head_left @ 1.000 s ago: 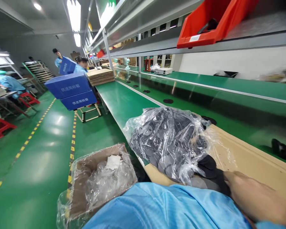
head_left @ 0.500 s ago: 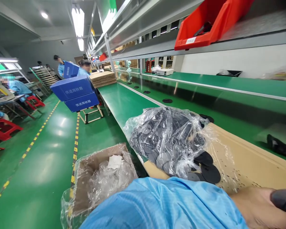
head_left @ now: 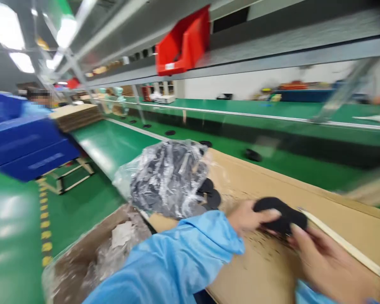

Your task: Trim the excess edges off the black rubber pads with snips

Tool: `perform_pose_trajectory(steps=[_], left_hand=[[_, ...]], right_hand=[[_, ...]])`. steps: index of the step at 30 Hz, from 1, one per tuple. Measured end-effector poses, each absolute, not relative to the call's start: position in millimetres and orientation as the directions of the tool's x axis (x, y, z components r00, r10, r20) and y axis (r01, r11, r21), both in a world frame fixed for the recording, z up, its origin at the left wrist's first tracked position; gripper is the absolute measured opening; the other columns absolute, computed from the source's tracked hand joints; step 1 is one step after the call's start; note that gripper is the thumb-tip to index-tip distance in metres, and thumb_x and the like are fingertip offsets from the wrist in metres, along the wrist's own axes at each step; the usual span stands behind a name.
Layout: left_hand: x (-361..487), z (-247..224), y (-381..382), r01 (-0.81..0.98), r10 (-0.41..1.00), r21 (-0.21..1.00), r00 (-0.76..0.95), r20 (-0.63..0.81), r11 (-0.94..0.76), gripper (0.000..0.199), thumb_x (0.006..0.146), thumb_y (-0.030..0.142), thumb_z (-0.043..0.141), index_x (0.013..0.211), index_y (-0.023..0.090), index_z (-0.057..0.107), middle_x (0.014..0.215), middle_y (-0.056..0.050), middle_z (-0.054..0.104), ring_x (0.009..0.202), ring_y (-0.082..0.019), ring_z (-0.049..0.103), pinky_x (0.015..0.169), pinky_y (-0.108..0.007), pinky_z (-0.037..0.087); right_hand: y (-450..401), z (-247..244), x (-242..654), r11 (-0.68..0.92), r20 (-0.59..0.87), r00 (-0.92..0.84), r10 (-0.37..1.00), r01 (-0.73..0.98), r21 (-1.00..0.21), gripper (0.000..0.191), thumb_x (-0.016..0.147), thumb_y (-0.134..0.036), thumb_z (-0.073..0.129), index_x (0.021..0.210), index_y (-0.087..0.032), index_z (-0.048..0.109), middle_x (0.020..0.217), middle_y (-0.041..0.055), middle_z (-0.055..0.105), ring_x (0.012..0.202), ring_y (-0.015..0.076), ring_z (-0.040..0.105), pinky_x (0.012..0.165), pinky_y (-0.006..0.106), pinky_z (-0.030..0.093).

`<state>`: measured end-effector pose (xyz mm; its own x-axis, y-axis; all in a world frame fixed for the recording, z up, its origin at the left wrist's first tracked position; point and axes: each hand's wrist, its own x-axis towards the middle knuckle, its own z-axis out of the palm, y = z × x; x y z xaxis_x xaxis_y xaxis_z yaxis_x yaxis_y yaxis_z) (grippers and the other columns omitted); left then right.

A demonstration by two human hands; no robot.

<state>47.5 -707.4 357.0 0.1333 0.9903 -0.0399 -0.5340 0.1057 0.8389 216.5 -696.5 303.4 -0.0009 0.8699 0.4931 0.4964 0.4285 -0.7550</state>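
A flat, black, rounded pad [head_left: 280, 214] is held between my two hands above the cardboard. My left hand [head_left: 248, 217] grips its left side with the thumb on top. On its right edge, my right hand [head_left: 319, 253] pinches it between thumb and fingers; this hand is blurred. A thin, pale stick-like tool [head_left: 345, 245] runs along the far side of my right hand, and I cannot tell whether the fingers hold it. Left of my hands, a clear plastic bag [head_left: 167, 177] bulges with dark discs. Several loose black discs [head_left: 213, 198] lie at its mouth.
Dark crumbs dot the cardboard sheet [head_left: 240, 278]. Black pieces [head_left: 252, 155] sit spaced along the green surface behind. An open carton [head_left: 79, 253] with plastic film stands at lower left. Blue boxes [head_left: 22, 147] and a person are farther left. A red bin [head_left: 183, 46] hangs overhead.
The view has swung right, so the bag and carton appear farther left. Both hands are now in sight on the black pad; before, only part of one hand with a dark piece showed.
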Motion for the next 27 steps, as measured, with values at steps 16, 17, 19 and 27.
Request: perform_pose_trajectory(steps=[16, 17, 19, 27], left_hand=[[53, 348, -701, -0.555, 0.986, 0.820, 0.155, -0.061, 0.138, 0.045, 0.053, 0.026, 0.089, 0.092, 0.010, 0.073, 0.093, -0.010, 0.072, 0.088, -0.021, 0.065, 0.089, -0.037, 0.049], [53, 349, -701, -0.553, 0.982, 0.819, 0.175, -0.067, 0.154, 0.046, 0.053, 0.027, 0.089, 0.092, 0.010, 0.073, 0.091, -0.010, 0.072, 0.087, -0.022, 0.065, 0.088, -0.037, 0.049], [52, 350, -702, -0.536, 0.975, 0.826, 0.211, -0.066, 0.172, 0.045, 0.054, 0.029, 0.089, 0.091, 0.009, 0.073, 0.089, -0.010, 0.072, 0.086, -0.021, 0.065, 0.086, -0.037, 0.049], [48, 348, -703, -0.476, 0.943, 0.869, 0.331, 0.033, 0.137, 0.034, 0.061, 0.032, 0.086, 0.084, 0.011, 0.073, 0.083, -0.007, 0.069, 0.079, -0.018, 0.062, 0.079, -0.031, 0.049]], right_hand=[[-720, 350, 203, 0.326, 0.360, -0.020, 0.933, 0.475, -0.817, 0.038, 0.089, -0.048, 0.052, 0.099, -0.015, 0.069, 0.074, 0.0038, 0.065, 0.064, 0.0165, 0.057, 0.063, 0.028, 0.048], [-720, 353, 203, 0.316, 0.346, -0.037, 0.938, 0.505, -0.803, 0.039, 0.090, -0.050, 0.050, 0.092, -0.015, 0.069, 0.070, 0.0031, 0.063, 0.062, 0.0160, 0.055, 0.060, 0.027, 0.046], [-721, 358, 204, 0.300, 0.312, -0.078, 0.947, 0.565, -0.769, 0.045, 0.090, -0.054, 0.047, 0.077, -0.016, 0.066, 0.063, 0.0021, 0.058, 0.058, 0.0155, 0.052, 0.054, 0.026, 0.041], [-719, 366, 217, 0.337, 0.225, -0.270, 0.936, 0.509, -0.792, 0.051, 0.089, -0.058, 0.046, 0.061, -0.016, 0.057, 0.058, -0.0003, 0.051, 0.056, 0.0141, 0.048, 0.053, 0.025, 0.036]])
